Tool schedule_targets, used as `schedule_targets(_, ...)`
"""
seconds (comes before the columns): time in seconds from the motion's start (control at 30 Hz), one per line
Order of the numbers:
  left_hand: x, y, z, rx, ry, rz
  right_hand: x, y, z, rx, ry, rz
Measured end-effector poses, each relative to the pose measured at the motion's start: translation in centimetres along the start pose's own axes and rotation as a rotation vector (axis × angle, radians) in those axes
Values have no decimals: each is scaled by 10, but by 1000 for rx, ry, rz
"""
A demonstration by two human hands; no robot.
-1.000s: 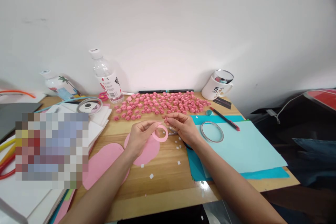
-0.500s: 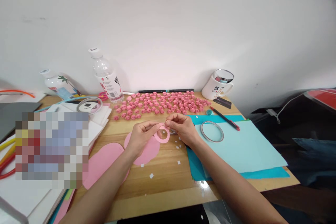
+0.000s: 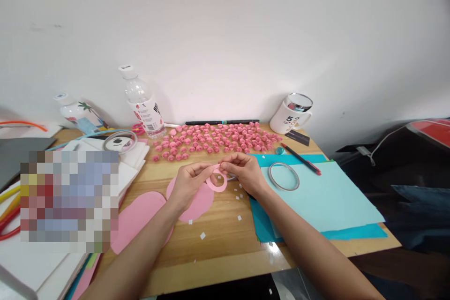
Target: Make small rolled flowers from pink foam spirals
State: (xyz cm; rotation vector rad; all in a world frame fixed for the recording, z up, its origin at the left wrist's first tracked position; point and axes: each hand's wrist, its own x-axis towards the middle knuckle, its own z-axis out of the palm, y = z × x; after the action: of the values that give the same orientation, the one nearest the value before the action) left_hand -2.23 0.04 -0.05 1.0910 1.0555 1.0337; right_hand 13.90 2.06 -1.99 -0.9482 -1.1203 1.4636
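Observation:
Between my hands is a curled pink paper strip [image 3: 221, 187], hanging in a ring shape above the table. My left hand [image 3: 191, 180] pinches its upper left side with thumb and fingers. The fingertips of my right hand [image 3: 244, 172] are closed on its top end. Beneath and beside my left hand lie pink paper circles [image 3: 197, 204], and more overlapping pink paper [image 3: 138, 218] is partly covered by my left forearm. Small white paper bits [image 3: 203, 235] are scattered on the wood near both hands. Something behind my right hand is mostly hidden.
Many rolled pink paper flowers [image 3: 211, 139] spread across the back. A clear bottle [image 3: 144, 108], a black pen [image 3: 221, 122] and a white mug [image 3: 290, 115] stand or lie by the wall. On the right, blue paper sheets [image 3: 326, 201] carry a tape roll [image 3: 283, 176] and a red-tipped pen [image 3: 304, 160].
Almost nothing differs. The fingers of my right hand have shifted very slightly at the top of the pink paper strip; both hands keep their places.

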Motion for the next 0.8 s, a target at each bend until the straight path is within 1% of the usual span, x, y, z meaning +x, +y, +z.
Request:
schedule_targets(0.17,0,-2,0,3,-26,-20,0,0,0,2,42,-5)
schedule_targets(0.27,0,-2,0,-12,-26,-8,0,0,0,2,56,0)
schedule_targets(0.47,2,-5,-2,-115,-3,26,1,2,0,47,31,7)
schedule_targets(0.57,3,-6,-2,-172,-1,-11,2,2,0,64,31,-14)
schedule_targets(0.67,2,-4,-1,-171,10,-57,1,1,0,74,17,-26)
schedule_targets(0.8,1,-1,-1,-149,27,-35,0,0,1,57,13,-9)
